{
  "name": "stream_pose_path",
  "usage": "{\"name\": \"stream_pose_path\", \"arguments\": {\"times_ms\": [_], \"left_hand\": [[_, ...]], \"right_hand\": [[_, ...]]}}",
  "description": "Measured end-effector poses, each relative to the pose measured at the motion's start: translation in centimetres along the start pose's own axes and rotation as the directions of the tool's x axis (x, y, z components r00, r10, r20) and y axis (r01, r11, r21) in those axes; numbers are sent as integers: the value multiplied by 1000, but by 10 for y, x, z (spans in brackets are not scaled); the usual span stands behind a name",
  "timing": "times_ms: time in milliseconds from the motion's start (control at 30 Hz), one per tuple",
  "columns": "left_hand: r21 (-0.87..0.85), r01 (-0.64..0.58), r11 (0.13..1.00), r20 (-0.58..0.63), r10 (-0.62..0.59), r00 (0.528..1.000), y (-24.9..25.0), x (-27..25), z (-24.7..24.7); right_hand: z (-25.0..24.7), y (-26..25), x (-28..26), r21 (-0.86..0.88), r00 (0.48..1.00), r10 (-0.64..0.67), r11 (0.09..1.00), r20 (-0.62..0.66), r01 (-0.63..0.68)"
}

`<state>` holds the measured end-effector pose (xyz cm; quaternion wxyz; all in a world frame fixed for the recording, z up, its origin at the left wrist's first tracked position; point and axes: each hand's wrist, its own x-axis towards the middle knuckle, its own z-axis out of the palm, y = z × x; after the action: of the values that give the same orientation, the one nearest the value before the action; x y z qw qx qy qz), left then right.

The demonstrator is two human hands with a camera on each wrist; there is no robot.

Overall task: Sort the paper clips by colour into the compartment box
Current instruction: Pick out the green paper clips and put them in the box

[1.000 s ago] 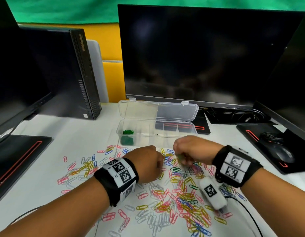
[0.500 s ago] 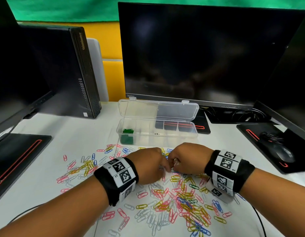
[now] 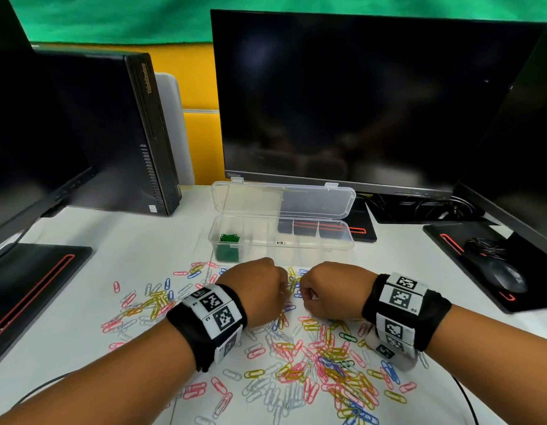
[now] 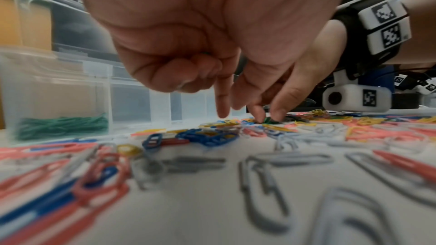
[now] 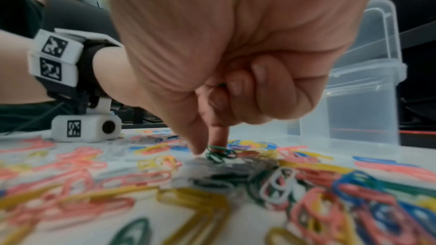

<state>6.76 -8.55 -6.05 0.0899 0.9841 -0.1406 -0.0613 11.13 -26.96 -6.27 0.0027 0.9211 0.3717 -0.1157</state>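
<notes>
We see a green paper clip (image 5: 220, 153) lying on the heap of coloured paper clips (image 3: 321, 357) that is spread over the white table (image 3: 137, 256), just in front of the clear compartment box (image 3: 281, 237). The right hand (image 3: 330, 291) reaches down to it with thumb and forefinger, and the two fingertips (image 4: 276, 115) close on the green clip from either side, pinching it against the table while the other fingers stay curled into the palm; a bit of green also shows tucked inside those curled fingers in the right wrist view. The left hand (image 3: 257, 292) hangs just beside the right one, nearly touching it, with one finger pointing down toward the clips and the rest curled; in the left wrist view a speck of green shows between the curled fingers, but we cannot tell whether it truly holds a clip. The box stands open with its lid (image 3: 284, 200) tipped back, and its leftmost compartment holds a small pile of green clips (image 3: 229, 239); the other compartments look bare from the head view. Both wrists wear black bands with square black-and-white markers (image 3: 217, 311). Behind the box stands a dark monitor (image 3: 358, 102), to the left a black computer case (image 3: 119, 133), and to the right a black mouse (image 3: 505, 277) on a dark mat.
</notes>
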Motion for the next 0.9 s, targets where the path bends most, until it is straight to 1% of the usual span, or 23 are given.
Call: {"name": "stream_pose_path", "arguments": {"times_ms": [33, 133, 233, 367, 433, 467, 500, 533, 567, 600, 633, 667, 700, 733, 767, 800, 833, 867, 900], "left_hand": [[8, 27, 1000, -5, -27, 1000, -2, 1, 1], [55, 84, 995, 30, -85, 996, -8, 3, 3], [109, 65, 992, 36, -69, 997, -8, 4, 3], [132, 77, 988, 33, -82, 996, -10, 5, 6], [101, 95, 990, 1, -96, 995, -11, 5, 6], [67, 99, 993, -18, -98, 995, -12, 5, 4], [33, 92, 995, -32, -91, 995, -12, 5, 3], [-1, 70, 998, -39, -70, 997, -10, 5, 2], [-31, 28, 999, -34, -29, 999, -8, 4, 2], [-53, -30, 998, -19, 29, 999, -5, 4, 2], [-61, -92, 994, 8, 93, 996, -1, 3, 3], [-47, -155, 987, 36, 156, 987, 2, 3, 3], [-15, -215, 976, 56, 216, 975, 7, 4, 3], [18, -258, 966, 64, 256, 964, 9, 7, 3], [39, -274, 961, 58, 272, 961, 12, 10, 2], [48, -263, 964, 49, 261, 964, 15, 14, 2], [60, -242, 968, 43, 239, 970, 18, 18, 1], [80, -220, 972, 53, 216, 975, 21, 22, 2], [103, -202, 974, 79, 195, 978, 25, 25, 4]], "right_hand": [[-1, 0, -1, 5, 1000, -2, 1000, 13, 2], [1, 0, -1, 2, 1000, -1, 1000, 24, 1], [5, -2, 4, -61, 999, 28, 998, 15, -27], [4, -5, 4, -81, 993, 57, 996, 102, -49], [-3, -5, 0, -20, 994, 55, 998, 89, -53], [-6, -1, -1, 86, 997, 64, 994, 50, -68], [-11, 4, -3, 225, 996, 85, 971, 11, -86], [-16, 10, -5, 364, 994, 105, 927, -23, -90], [-21, 16, -8, 494, 991, 130, 864, -43, -92], [-25, 24, -12, 649, 986, 160, 755, -43, -94], [-25, 30, -16, 836, 981, 196, 538, -2, -107], [-26, 36, -21, 946, 973, 222, 296, 66, -131], [-27, 43, -26, 976, 968, 225, 156, 116, -153], [-26, 50, -31, 974, 966, 218, 149, 136, -171], [-25, 53, -35, 957, 967, 209, 217, 147, -192], [-24, 55, -40, 918, 968, 199, 335, 150, -211], [-24, 54, -45, 845, 969, 197, 484, 149, -228], [-25, 51, -51, 721, 972, 190, 654, 135, -229], [-23, 46, -55, 561, 978, 169, 801, 124, -209]]}}
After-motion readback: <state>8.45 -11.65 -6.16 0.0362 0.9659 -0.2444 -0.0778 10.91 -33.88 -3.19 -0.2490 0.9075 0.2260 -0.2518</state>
